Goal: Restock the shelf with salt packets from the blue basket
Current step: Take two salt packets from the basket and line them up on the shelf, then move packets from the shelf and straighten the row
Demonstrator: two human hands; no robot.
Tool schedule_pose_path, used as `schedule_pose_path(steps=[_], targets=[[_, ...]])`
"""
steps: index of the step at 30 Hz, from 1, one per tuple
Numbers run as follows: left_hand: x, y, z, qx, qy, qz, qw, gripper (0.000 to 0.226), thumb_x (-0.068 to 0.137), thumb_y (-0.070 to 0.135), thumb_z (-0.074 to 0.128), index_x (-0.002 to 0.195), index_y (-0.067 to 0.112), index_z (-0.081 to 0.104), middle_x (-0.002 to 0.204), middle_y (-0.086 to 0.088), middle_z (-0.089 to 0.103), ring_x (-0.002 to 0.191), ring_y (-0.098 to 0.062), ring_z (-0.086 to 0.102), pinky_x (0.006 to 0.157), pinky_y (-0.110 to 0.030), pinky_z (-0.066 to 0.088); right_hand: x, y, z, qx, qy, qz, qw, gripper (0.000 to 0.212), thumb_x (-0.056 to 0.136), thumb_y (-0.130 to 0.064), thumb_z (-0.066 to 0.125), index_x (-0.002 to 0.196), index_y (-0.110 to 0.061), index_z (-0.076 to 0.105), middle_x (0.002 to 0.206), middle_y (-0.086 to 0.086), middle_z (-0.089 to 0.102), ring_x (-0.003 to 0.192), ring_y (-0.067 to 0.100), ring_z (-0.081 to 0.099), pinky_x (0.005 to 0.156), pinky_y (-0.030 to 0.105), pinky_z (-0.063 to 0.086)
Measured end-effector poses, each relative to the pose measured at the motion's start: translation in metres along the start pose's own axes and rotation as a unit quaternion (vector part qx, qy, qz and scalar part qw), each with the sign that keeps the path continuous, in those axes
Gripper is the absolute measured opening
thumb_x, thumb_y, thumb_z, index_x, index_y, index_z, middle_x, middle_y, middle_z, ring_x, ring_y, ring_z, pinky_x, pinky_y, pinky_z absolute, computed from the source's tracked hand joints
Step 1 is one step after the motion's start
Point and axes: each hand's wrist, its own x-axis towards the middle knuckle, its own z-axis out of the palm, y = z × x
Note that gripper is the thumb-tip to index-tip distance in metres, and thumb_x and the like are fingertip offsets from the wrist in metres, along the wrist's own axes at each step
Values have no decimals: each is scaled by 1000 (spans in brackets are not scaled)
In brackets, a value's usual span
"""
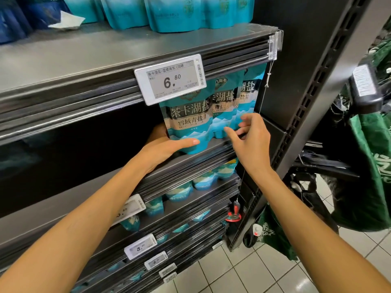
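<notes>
— Dark grey metal shelving (88, 60), ribbed along the front edges; pale square floor tiles (243, 278) below. White price tag (170, 79) reading 6.80.

— And the packets?

— Glossy teal salt packets (224, 106), soft pouches, standing upright in a row at the shelf's right end. Left hand (167, 149) gripping the front packet (186, 121), thumb flat across its base. Right hand (249, 138) just beside the row, fingers loosely spread, holding nothing. Green bags (372, 166) hanging at right.
</notes>
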Motion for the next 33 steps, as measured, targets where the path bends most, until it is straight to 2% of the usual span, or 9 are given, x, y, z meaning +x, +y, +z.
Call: schedule_pose_path(steps=[3, 5, 8, 11, 14, 19, 27, 30, 33], targets=[[-12, 0, -6, 35, 38, 24, 998, 121, 27, 77, 89, 134, 29, 61, 118, 19, 73, 108, 2, 68, 99, -24, 50, -9, -2, -7, 40, 9, -11, 999, 21, 92, -17, 71, 108, -10, 59, 82, 2, 62, 68, 15, 60, 68, 23, 53], [-24, -2, -12, 24, 52, 84, 995, 104, 43, 65, 93, 133, 27, 58, 119, 16, 73, 108, 0, 69, 93, -19, 52, -15, -5, -11, 79, -10, -6, 997, 6, 95, -16, 66, 99, -13, 61, 73, 3, 63, 65, 19, 60, 62, 27, 52], [-49, -13, -24, 24, 101, 133, 986, 53, 75, 46, 84, 120, 34, 58, 113, 13, 72, 108, -3, 68, 94, -25, 55, -31, -9, -11, 140, -59, 5, 988, 7, 99, -15, 62, 92, -11, 62, 68, 13, 62, 62, 31, 62, 60, 39, 53], [-84, -27, -34, 55, 220, 117, 967, 8, 100, 39, 59, 106, 42, 65, 100, 24, 74, 97, 3, 69, 91, -29, 58, -53, -12, -8, 195, -84, 28, 977, 10, 100, -15, 59, 91, -9, 62, 60, 8, 59, 53, 16, 57, 58, 34, 51], [-132, -39, -38, -3, 288, 141, 947, 16, 104, 24, 54, 103, 28, 70, 97, 10, 77, 93, -11, 73, 79, -27, 61, -81, -19, -3, 244, -119, 49, 961, 13, 100, -17, 59, 87, -14, 60, 52, -6, 54, 48, 9, 53, 54, 33, 53], [-217, -69, -30, -73, 368, 191, 907, 21, 101, 22, 48, 98, 21, 69, 87, 2, 74, 74, -20, 67, 69, -27, 54, -140, -33, 17, 298, -227, 80, 924, 16, 99, -12, 59, 83, -13, 60, 55, -3, 52, 49, 6, 54, 49, 28, 52], [-352, -188, 10, -120, 538, 16, 834, 23, 95, 34, 50, 84, 29, 69, 78, 0, 72, 59, -15, 62, 51, -22, 49, -240, -39, 45, 311, -453, 150, 822, 16, 99, 3, 54, 87, -5, 62, 58, 8, 49, 51, 12, 51, 49, 24, 51], [-405, -233, 43, -116, 598, -57, 791, 22, 99, 32, 49, 88, 30, 67, 78, 1, 70, 59, -11, 61, 49, -21, 46, -272, -38, 52, 282, -525, 141, 790, 16, 98, 8, 53, 87, 0, 62, 56, 5, 54, 49, 13, 51, 48, 21, 46], [-448, -262, 88, -129, 645, -121, 743, 19, 98, 37, 51, 91, 30, 67, 79, -1, 69, 59, -11, 60, 48, -20, 45, -304, -39, 58, 260, -587, 123, 756, 20, 97, 11, 52, 85, -1, 62, 56, 19, 51, 47, 15, 49, 46, 15, 40]])
